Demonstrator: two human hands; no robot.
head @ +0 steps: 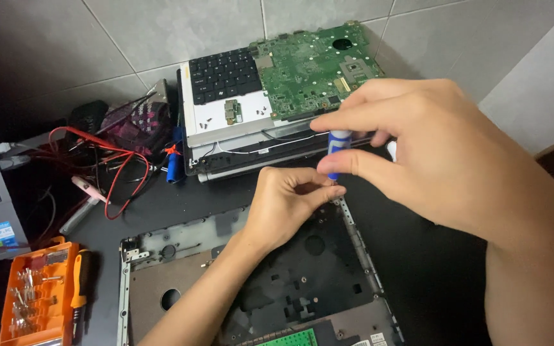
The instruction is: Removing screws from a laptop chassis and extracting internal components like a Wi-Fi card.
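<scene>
A dark table [418, 269] stands against a grey tiled wall [161, 32]. The right hand [444, 160] pinches a slim blue-and-white screwdriver [336, 150] upright over the rim of a grey plastic laptop shell [181, 253]; the left hand [283, 205] pinches closed at its tip. Behind lie a green circuit board [309, 67] on a black keyboard [222, 74], red leads [117, 166], and an orange tray [36, 295] of metal bits.
</scene>
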